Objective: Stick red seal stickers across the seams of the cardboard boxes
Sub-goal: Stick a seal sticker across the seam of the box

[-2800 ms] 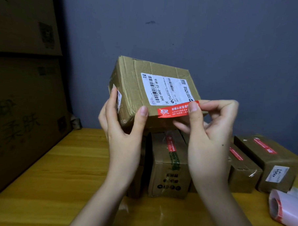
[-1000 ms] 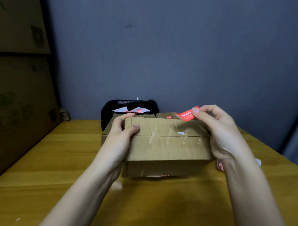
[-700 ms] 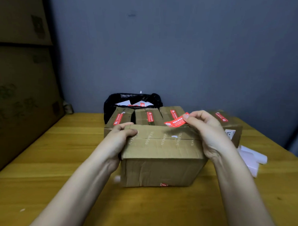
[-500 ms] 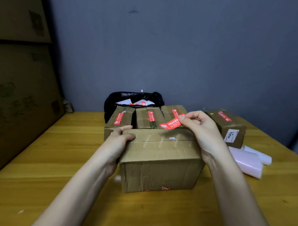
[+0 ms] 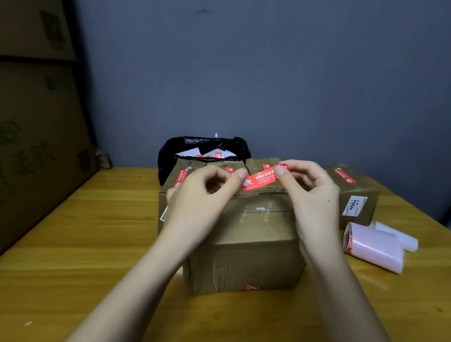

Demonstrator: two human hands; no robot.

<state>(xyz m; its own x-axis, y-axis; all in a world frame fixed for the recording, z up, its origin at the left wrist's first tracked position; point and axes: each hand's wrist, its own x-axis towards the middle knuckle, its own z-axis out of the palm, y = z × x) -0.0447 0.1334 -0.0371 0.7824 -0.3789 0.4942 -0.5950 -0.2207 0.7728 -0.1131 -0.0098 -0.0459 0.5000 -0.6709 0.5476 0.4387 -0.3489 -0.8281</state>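
A brown cardboard box [image 5: 246, 252] stands on the wooden table [image 5: 87, 242] in front of me, its taped top seam running left to right. Above its far edge a red seal sticker [image 5: 261, 181] with white print is stretched between both hands. My left hand [image 5: 202, 195] pinches the sticker's left end. My right hand [image 5: 311, 198] pinches its right end between thumb and forefinger. The sticker hangs just above the box top, apart from it as far as I can tell.
Behind the box stand several smaller boxes with red seals [image 5: 182, 176], one more at the right [image 5: 352, 194]. A black bag [image 5: 202, 149] holds white backing scraps. A sticker roll [image 5: 373, 249] lies at the right. Large cartons [image 5: 27, 136] line the left side.
The box came down from the air onto the table, seam side up. My left hand left the box's left edge and took the sticker's free end; the sticker is now stretched between both hands.
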